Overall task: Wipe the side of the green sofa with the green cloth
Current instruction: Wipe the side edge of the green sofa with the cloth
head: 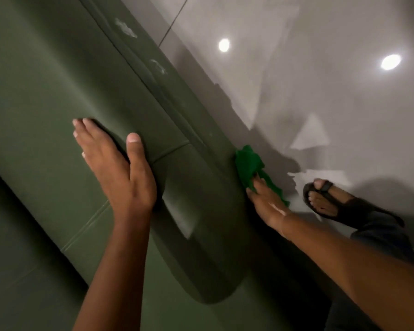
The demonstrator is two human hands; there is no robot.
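Head view looks steeply down along the arm of a green sofa [58, 80], which fills the left half of the picture and runs diagonally from upper left to lower right. Its padded top is crossed by stitched seams, and two pale scuffed patches [126, 29] show on the band near the upper edge. On top of that arm rests the left hand [115, 163], laid flat with the fingers spread and released, the thumb stretched out toward a seam; it grasps nothing. Beyond the sofa's outer edge the right hand [265, 201] reaches down the side, its fingers pressing a bright green cloth [249, 163] against the side panel. The cloth is bunched, with part sticking up above the fingertips and another part trailing out beside the hand toward the floor. How tightly the fingers close on it cannot be told, as they are largely hidden behind the fabric, yet the cloth is clearly held between the hand and the sofa. Both forearms are bare. To the right lies a glossy pale tiled floor [320, 103], which mirrors two round ceiling lights [224, 45] and holds soft shadows close to the sofa. Near the right hand stands a foot in a dark sandal [332, 204], with a dark trouser leg [387, 237] above it.
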